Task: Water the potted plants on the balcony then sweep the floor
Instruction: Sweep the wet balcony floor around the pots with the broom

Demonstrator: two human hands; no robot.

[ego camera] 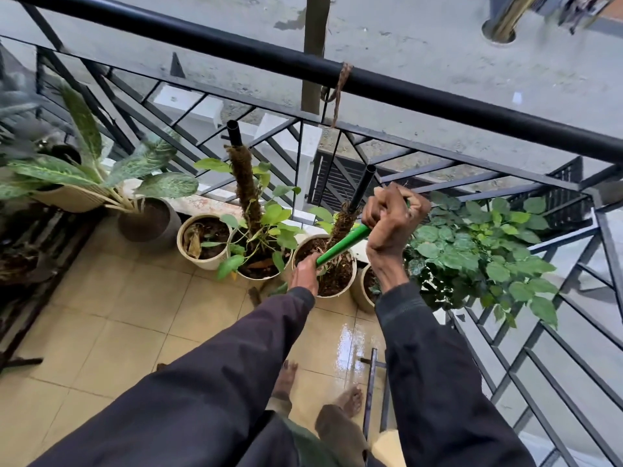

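Observation:
A green handle (pixel 344 245), a broom or mop stick, slants across the middle of the view. My right hand (pixel 392 222) grips its upper end in a fist. My left hand (pixel 305 273) grips it lower down, just above a cream pot (pixel 350 274) of dark soil with a moss pole. The lower end of the stick is hidden behind my left hand and sleeve. Several potted plants line the railing: a cream pot with a climbing plant (pixel 259 237), a cream pot with dry leaves (pixel 202 239), a grey pot (pixel 151 220) with long variegated leaves.
A black metal railing (pixel 371 82) bounds the balcony ahead and on the right. A bushy green plant (pixel 478 251) fills the right corner. The beige tiled floor (pixel 111 325) is wet and shiny near my bare feet (pixel 317 389). A dark rack (pixel 30 264) stands at the left.

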